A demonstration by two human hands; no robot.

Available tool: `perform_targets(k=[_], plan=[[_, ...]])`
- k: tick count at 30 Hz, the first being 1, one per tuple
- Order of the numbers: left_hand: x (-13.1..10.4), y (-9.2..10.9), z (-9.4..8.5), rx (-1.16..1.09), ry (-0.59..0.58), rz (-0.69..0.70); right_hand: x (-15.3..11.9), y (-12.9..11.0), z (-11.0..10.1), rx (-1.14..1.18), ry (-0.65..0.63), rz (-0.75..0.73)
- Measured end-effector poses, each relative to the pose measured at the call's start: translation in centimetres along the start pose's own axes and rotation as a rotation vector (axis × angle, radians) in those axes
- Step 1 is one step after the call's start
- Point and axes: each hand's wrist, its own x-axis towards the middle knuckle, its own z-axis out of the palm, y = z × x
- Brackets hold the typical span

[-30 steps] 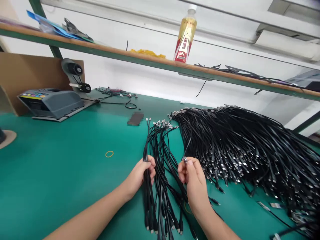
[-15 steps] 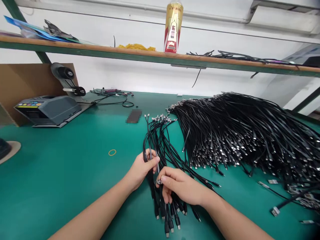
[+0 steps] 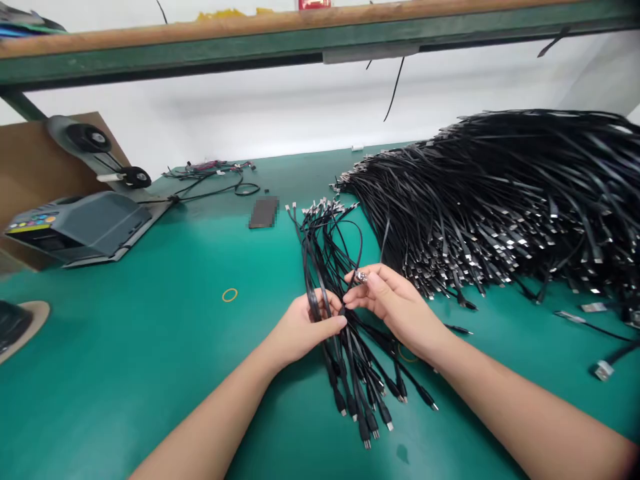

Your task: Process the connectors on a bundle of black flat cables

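My left hand (image 3: 313,327) is closed round several black cables (image 3: 314,263), with the thumb lying across them. Their metal plugs fan out on the table at the far end, and thicker black connector ends hang below the hand. Close beside it on the right, my right hand (image 3: 393,300) has its thumb and fingers bent together at a black cable that curves down from the bunch. A small shiny metal piece (image 3: 361,276) shows at its index finger; I cannot make out what it is. More loose cables pass under both hands.
A big heap of black cables (image 3: 475,200) covers the right side. A yellow rubber band (image 3: 230,295) lies left of my hands, with a dark pixelated rectangle (image 3: 264,212) farther back. At the left stands a grey machine (image 3: 87,223) with reels. A shelf (image 3: 240,43) spans above.
My view has tilted down. My right hand has moved up beside my left, lifting a cable into a loop. The held bunch has shifted slightly to the right.
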Motion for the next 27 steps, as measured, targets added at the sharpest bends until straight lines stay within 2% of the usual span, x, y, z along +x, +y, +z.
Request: perform_targets(k=[4, 9, 13, 17, 27], plan=[[0.2, -0.2, -0.2, -0.101, 0.015, -0.019, -0.2, 0.4, 0.0, -0.038, -0.017, -0.093], [0.4, -0.6, -0.2, -0.189, -0.021, -0.023, -0.8, 1.1, -0.6, -0.322, 0.028, -0.193], [0.4, -0.8, -0.1, -0.232, -0.010, -0.021, -1.0, 1.5, -0.8, -0.524, -0.017, -0.052], [0.4, -0.9, 0.0, -0.265, -0.008, -0.010, -1.2, 1.7, -0.4, -0.613, -0.058, 0.040], [0.5, -0.8, 0.0, -0.296, -0.042, 0.011, -1.6, 2.2, 0.0, -0.607, -0.068, 0.075]])
